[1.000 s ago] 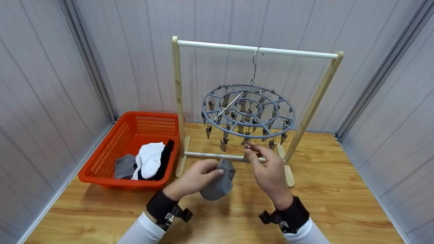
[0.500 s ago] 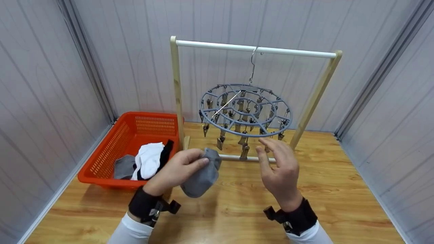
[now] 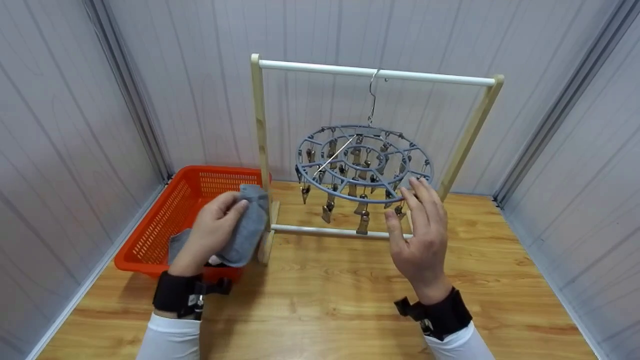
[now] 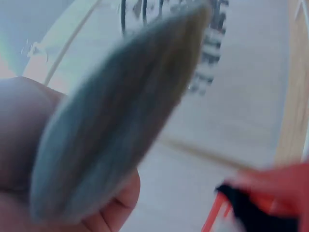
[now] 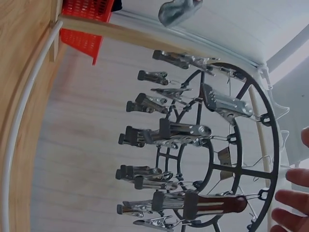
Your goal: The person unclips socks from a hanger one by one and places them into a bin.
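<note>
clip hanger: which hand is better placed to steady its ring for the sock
Likely the right hand: its open fingers are already up at the near rim of the clip hanger. The left hand is busy holding the grey sock over by the orange basket.

Grey sock (image 3: 246,227): soft, small, folded over, pinched at the top by the left hand (image 3: 212,227), toe end hanging down in front of the orange basket. Round grey clip hanger (image 3: 364,165): hangs by a metal hook from the white bar, w/ lots of metal clips dangling under it. Right hand (image 3: 421,240) w/ spread fingers is at its front rim.
</note>
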Motion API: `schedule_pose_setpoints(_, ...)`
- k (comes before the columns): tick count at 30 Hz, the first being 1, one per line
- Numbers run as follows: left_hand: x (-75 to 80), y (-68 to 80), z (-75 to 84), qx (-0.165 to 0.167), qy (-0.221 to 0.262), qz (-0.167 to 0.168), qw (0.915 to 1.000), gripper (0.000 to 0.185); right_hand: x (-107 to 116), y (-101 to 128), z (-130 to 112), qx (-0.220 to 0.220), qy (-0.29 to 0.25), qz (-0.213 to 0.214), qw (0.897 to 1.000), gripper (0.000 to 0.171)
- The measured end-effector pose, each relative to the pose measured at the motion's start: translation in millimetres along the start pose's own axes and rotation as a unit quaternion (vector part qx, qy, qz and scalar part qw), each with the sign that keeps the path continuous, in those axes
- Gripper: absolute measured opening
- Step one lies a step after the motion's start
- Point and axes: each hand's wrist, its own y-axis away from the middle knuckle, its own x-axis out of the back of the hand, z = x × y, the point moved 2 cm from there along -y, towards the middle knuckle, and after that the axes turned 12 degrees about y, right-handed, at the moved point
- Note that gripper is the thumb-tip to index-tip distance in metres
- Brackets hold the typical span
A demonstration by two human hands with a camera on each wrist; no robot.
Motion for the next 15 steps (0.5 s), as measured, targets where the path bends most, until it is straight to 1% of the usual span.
schedule_pose_setpoints(1,6.2,-0.7,-2.1,0.004,-0.01,0.011,0.9999,0.022,-1,1,1,-0.005,0.009,-0.011,1.0,0.05)
schedule_pose_setpoints(4,22.9,-1.1,-8.7,0.033,-0.027,0.033,0.9986,0.027,-3,3,4,-0.018,0.027,-0.038,0.999,0.058)
schedule_pose_setpoints(7,34.0,-2.3,-18.0,0.06,-0.049,0.039,0.9962,0.031,-5,4,6,-0.025,0.031,-0.052,0.998,0.062)
schedule_pose_setpoints(9,38.4,-3.5,-24.1,0.071,-0.087,0.035,0.993,0.033,-5,5,6,-0.027,0.032,-0.057,0.997,0.064)
schedule_pose_setpoints(11,40.5,-5.0,-30.4,0.081,-0.121,0.024,0.989,0.035,-5,5,7,-0.032,0.028,-0.061,0.997,0.064)
schedule_pose_setpoints(13,41.5,-5.8,-36.1,0.093,-0.152,0.006,0.984,0.037,-5,5,6,-0.033,0.031,-0.069,0.997,0.065)
schedule_pose_setpoints(15,42.4,-5.4,-41.9,0.113,-0.169,-0.019,0.9789,0.041,-4,5,6,-0.033,0.031,-0.075,0.996,0.066)
